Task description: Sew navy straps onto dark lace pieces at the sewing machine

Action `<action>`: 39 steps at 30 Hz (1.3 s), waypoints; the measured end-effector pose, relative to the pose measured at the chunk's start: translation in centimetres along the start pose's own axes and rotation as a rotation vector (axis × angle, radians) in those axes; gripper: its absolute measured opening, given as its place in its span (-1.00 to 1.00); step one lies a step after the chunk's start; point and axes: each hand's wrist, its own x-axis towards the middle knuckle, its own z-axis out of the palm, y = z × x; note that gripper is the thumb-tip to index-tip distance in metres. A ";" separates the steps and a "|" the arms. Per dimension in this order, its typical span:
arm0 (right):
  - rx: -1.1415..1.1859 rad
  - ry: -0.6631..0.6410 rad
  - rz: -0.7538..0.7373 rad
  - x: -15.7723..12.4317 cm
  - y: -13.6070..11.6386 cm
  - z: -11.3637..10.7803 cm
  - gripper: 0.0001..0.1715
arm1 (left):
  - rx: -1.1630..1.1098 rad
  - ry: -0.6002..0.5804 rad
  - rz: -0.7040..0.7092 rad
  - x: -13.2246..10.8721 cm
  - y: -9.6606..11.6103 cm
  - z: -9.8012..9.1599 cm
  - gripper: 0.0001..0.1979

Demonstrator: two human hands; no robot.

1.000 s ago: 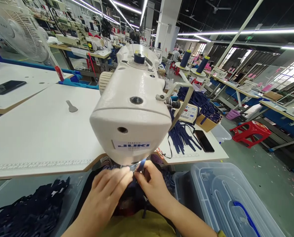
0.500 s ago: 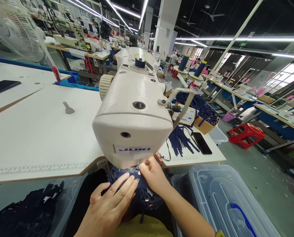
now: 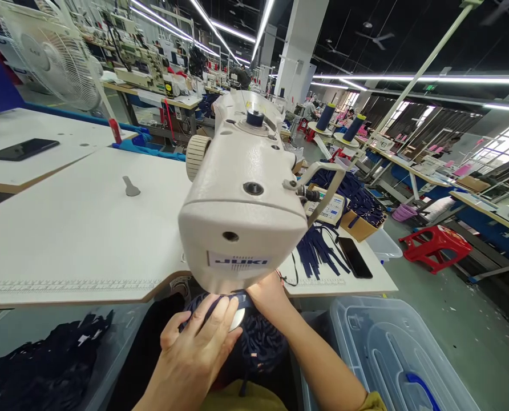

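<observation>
A white sewing machine [image 3: 241, 222] marked JUKI stands in the middle, its head hiding the needle area. Under its front edge, navy fabric [image 3: 242, 299] lies in a band over a white rounded piece [image 3: 238, 320]. My left hand [image 3: 201, 342] is closed over the left part of this fabric, fingers close together on top. From the right, my right hand [image 3: 268, 297] is closed at the fabric's other side; its fingertips are hidden beneath the machine head. A bundle of navy strips [image 3: 261, 342] hangs below the hands.
Translucent bins stand at lower left and right, the right one with a lid [image 3: 378, 342]. On the table [image 3: 87, 240] lies a flat grey tool [image 3: 131, 186]. Navy straps [image 3: 320, 251], a black phone [image 3: 355, 258] and a cardboard box [image 3: 359, 225] sit right of the machine.
The view has shifted, so the scene sits further right and slightly lower. My right hand has slid further under the machine head, and the white rounded piece now shows by my left fingers.
</observation>
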 end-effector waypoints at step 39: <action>-0.089 -0.018 0.027 0.1 0.1 0.6 -0.79 | 0.020 0.021 -0.049 0.6 0.6 -0.6 -0.69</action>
